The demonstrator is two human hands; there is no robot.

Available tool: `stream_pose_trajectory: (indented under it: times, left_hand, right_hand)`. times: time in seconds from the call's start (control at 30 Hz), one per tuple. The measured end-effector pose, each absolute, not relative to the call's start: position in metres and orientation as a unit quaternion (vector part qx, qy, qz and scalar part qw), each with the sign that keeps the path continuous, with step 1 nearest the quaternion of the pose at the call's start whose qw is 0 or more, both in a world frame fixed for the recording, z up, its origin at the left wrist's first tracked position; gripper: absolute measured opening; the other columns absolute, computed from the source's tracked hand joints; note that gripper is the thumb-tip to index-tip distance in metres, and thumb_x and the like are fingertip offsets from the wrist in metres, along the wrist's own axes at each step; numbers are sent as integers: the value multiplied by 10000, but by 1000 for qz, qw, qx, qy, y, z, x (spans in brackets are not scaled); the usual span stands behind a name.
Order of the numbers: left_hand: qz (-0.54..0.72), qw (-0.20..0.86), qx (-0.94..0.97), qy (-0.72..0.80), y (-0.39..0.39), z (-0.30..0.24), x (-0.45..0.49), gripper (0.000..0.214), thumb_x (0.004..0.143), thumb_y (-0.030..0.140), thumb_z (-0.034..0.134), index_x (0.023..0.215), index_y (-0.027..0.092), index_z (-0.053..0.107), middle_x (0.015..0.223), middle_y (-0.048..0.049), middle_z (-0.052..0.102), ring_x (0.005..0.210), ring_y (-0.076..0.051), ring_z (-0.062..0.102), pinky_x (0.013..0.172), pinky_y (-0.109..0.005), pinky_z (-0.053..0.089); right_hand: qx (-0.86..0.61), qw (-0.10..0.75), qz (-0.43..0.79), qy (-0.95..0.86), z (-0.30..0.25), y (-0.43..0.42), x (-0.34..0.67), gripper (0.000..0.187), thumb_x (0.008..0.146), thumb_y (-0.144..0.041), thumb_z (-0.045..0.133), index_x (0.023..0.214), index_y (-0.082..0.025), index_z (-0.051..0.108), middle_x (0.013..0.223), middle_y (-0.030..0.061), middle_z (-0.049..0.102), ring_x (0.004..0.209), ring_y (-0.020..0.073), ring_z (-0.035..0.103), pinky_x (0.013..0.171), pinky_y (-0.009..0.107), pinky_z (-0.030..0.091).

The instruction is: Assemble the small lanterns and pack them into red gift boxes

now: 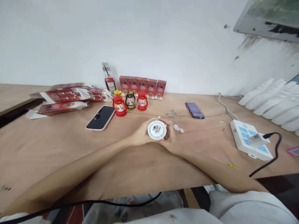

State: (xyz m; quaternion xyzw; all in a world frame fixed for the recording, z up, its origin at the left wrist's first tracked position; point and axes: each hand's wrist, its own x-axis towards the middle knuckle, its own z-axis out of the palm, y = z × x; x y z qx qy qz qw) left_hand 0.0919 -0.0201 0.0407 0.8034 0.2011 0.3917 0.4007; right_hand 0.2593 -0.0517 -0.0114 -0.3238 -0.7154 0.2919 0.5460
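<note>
Between my two hands is a round white plastic piece, its hollow side facing me, with small metal parts showing in the middle. My left hand is closed around its left side. On the other side, my right hand wraps its right edge with thumb and fingers. Just beyond my right fingers lie small white plastic bits and several thin metal pieces. Farther back stand small lanterns: two red ones, a black one and a gold one partly hidden.
Red boxes stand in a row by the wall, a bottle beside them. Flattened red cartons lie at left, near a phone. Another phone, a power strip with cables and white foam-like pieces are at right.
</note>
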Motion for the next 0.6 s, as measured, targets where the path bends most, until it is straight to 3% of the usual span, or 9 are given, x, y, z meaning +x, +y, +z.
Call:
stream_pose_trajectory:
  times: [0.13, 0.23, 0.37, 0.5, 0.6]
  left_hand:
    - [429, 330, 815, 208, -19, 44, 85, 460, 709, 299, 747, 1121, 179, 580, 1223, -104, 607, 1136, -248, 575, 996, -394, 450]
    - [467, 290, 788, 278, -16, 42, 72, 415, 730, 308, 720, 1103, 182, 587, 1169, -79, 647, 1067, -236, 611, 974, -393, 469]
    - [517, 292, 705, 388, -4, 25, 55, 438, 679, 370, 729, 1032, 144, 603, 1112, -109, 672, 1041, -256, 623, 977, -449, 462]
    - [581, 315, 592, 461, 11, 10, 49, 440, 607, 403, 740, 933, 134, 616, 1042, -101, 691, 1031, -273, 626, 971, -439, 467]
    - [600, 310, 576, 461, 14, 7, 50, 431, 601, 399, 741, 925, 143, 618, 1030, -88, 691, 1031, -266, 622, 975, -427, 464]
  right_hand:
    - [-315, 542, 199, -754, -5, -51, 262, 791, 727, -341, 753, 1367, -300, 291, 1398, 106, 378, 1324, 276, 389, 1065, 462, 401]
    - [-357, 522, 97, -768, 1, -43, 271, 537, 830, -265, 618, 1314, -267, 384, 1342, 112, 449, 1278, 268, 430, 1048, 476, 391]
    - [-490, 393, -33, -777, -1, -26, 285, 255, 853, -191, 495, 1101, -197, 556, 1080, 122, 636, 1070, 307, 537, 928, 489, 412]
    - [-604, 254, -107, -748, -5, -18, 288, 287, 847, -207, 495, 1110, -120, 571, 1100, 171, 653, 1107, 347, 502, 909, 472, 382]
    - [-620, 215, -134, -742, -5, -16, 289, 280, 871, -229, 487, 1115, -128, 578, 1099, 169, 667, 1123, 338, 496, 910, 454, 368]
